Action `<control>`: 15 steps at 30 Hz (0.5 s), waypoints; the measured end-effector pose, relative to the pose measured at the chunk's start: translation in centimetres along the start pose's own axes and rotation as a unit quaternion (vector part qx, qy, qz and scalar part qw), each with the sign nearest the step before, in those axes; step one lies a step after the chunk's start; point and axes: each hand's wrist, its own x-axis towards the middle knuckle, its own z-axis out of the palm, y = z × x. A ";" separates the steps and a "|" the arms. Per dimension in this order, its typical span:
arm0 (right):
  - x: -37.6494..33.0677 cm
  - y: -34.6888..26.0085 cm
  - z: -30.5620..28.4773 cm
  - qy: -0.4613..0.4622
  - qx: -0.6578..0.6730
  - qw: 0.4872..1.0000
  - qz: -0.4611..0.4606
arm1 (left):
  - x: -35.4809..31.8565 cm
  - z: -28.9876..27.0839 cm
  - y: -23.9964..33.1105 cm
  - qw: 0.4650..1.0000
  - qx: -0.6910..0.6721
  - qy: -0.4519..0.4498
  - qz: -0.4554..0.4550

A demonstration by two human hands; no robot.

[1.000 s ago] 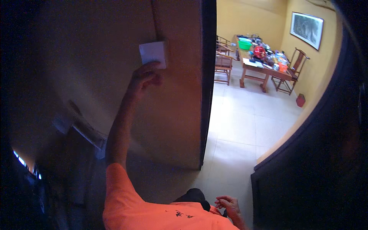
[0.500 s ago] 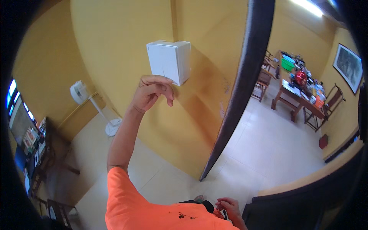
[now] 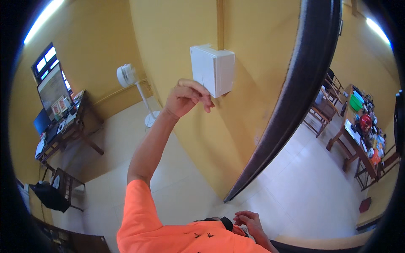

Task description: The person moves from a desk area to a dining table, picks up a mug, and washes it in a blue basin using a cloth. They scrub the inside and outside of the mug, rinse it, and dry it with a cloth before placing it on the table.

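Note:
A white rectangular box point(image 3: 203, 69) is fixed to the yellow wall in front of me. My left hand point(image 3: 185, 99) is raised at its lower left edge, with the fingers loosely bent and slightly apart. Nothing shows in this hand, and I cannot tell whether the fingertips touch the box. Low in the picture, my right hand point(image 3: 249, 222) hovers close to my body beside a black band point(image 3: 227, 223). Its fingers are partly spread, and no held object can be made out.
A dark door edge point(image 3: 310, 71) stands right of the box. Through the opening is a cluttered wooden table point(image 3: 350, 120) with chairs. To the left are a white standing fan point(image 3: 126, 76), a desk point(image 3: 82, 107) with a laptop, and a dark chair point(image 3: 67, 181) with a black item.
My view has turned left, so the box, fan and door edge sit farther right in the picture. More of the desk and chair shows. My left hand stays by the box's lower edge.

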 end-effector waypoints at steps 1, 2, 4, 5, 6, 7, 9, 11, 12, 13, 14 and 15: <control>-0.1 -0.3 -0.5 -0.007 -0.005 1.000 0.004 | -0.7 0.2 -0.2 0.999 -0.015 -0.001 0.029; -0.1 -0.7 -1.1 -0.012 -0.008 1.000 0.004 | -1.0 0.1 -0.6 0.998 -0.030 -0.006 0.058; -0.3 -0.6 -2.6 -0.020 0.004 1.000 0.014 | -2.3 -0.9 -1.6 0.991 -0.056 0.069 0.103; -0.6 -0.2 -3.6 -0.017 0.011 1.000 0.019 | -2.3 -0.9 -2.5 0.982 -0.094 0.130 0.100; -0.7 -0.1 -4.1 0.001 -0.027 0.999 0.026 | -2.9 -0.8 -2.3 0.968 -0.117 0.196 0.104; -0.4 1.1 -5.2 -0.001 -0.031 0.999 0.023 | -3.4 -1.4 -2.5 0.968 -0.042 0.233 0.083; -0.8 1.5 -7.6 -0.047 -0.044 0.996 0.064 | -2.2 0.5 -3.6 0.959 0.045 0.271 0.070; -1.4 1.4 -9.0 -0.035 -0.044 0.997 0.058 | -0.6 2.3 -4.6 0.954 0.015 0.297 0.039; -1.5 1.7 -10.2 -0.054 -0.049 0.996 0.046 | 0.0 3.3 -4.7 0.958 -0.002 0.285 0.025; -1.6 2.4 -11.3 -0.074 -0.051 0.995 0.039 | 0.0 3.9 -4.4 0.956 0.021 0.289 0.035; -1.6 3.1 -12.2 -0.092 -0.051 0.994 0.036 | -0.2 4.6 -4.1 0.954 0.042 0.295 0.041; -1.3 4.0 -12.9 -0.098 -0.053 0.993 0.037 | -0.4 5.2 -3.6 0.951 0.065 0.298 0.045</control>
